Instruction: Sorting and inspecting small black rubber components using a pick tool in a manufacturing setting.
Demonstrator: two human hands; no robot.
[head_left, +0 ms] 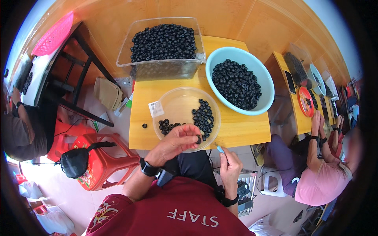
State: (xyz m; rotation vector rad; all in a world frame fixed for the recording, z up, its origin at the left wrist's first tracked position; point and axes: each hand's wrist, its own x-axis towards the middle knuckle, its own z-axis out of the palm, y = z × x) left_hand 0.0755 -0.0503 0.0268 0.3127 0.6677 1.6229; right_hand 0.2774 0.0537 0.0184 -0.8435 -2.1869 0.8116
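Observation:
Over the near side of a shallow clear round tray [173, 103], my left hand [179, 138] pinches one small black ring-shaped part [199, 139] between thumb and fingers. My right hand [231, 166] is closed round the light blue handle of a thin small tool [220, 149], just off the table's front edge. The tool's tip points toward the held part but stays apart from it; its exact kind is too small to tell. Inside the tray, black rings lie in two groups, a larger one [203, 118] at the right and a smaller one [167, 126] partly behind my left hand.
A clear plastic bin [165, 71] heaped with black rings stands at the back of the yellow table [244, 131]. Right of it sits a light blue basin [269, 88] of the same rings. One loose ring [144, 126] lies left. A red stool [94, 173] and a co-worker [321, 179] flank me.

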